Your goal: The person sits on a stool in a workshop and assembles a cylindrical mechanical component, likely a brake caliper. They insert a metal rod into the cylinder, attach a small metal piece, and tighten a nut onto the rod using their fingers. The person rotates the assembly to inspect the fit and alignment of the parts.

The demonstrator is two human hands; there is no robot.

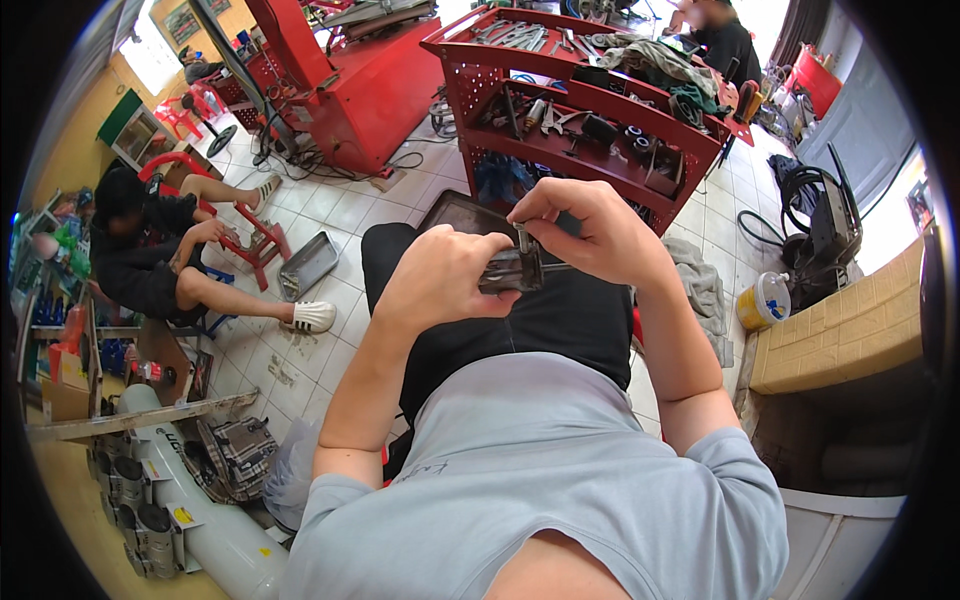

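Loaded red cart [457,95] on a tiled floor [340,205]

Wrenches [515,37] lie near the left edge of the cart's top, heaped cloths [660,62] toward its right corner, loose tools [560,115] one shelf lower; on the floor, a grey tray [312,265] lies near a seated person [150,245], and a yellow-and-white bucket [766,302] stands near a black machine [835,225]

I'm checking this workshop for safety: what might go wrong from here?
1. The left hand holds a dark metal part above the lap; if the grip slips, it could drop onto the black trousers or the tiled floor.
2. The right hand has its bare fingertips at the part's upper end, so an edge there might scrape or pinch them.
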